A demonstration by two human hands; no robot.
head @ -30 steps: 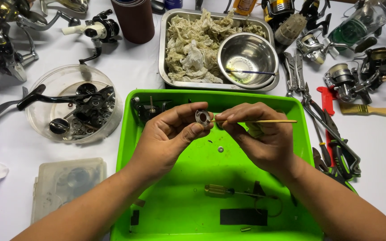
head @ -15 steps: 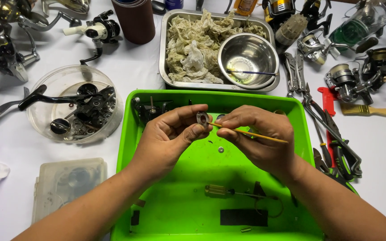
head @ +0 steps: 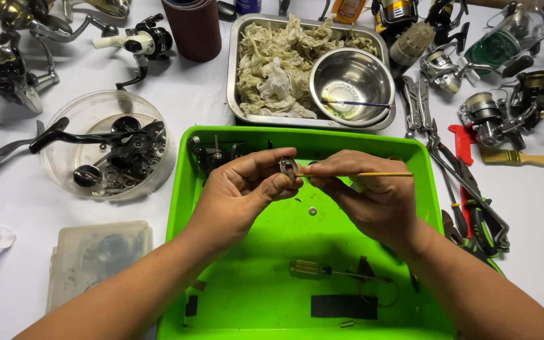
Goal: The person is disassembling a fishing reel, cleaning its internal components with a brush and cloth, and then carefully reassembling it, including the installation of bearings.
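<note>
Item: small metal ring part (head: 288, 167), pinched in left hand (head: 240, 192) above green tray (head: 297, 140). Right hand (head: 373, 195) grips thin brush (head: 373, 174), tip touching the part. Cleaning looks underway; small gear (head: 312, 211) lies loose in tray, untouched.

A single view from the person's head looks steeply down and forward over the table (head: 209, 94). It sits close: both forearms enter from the bottom edge, and the green tray (head: 297, 135) fills the lower middle. The table's far side, with the steel pan (head: 237, 63), reaches the top edge. No second view shares the scene.
</note>
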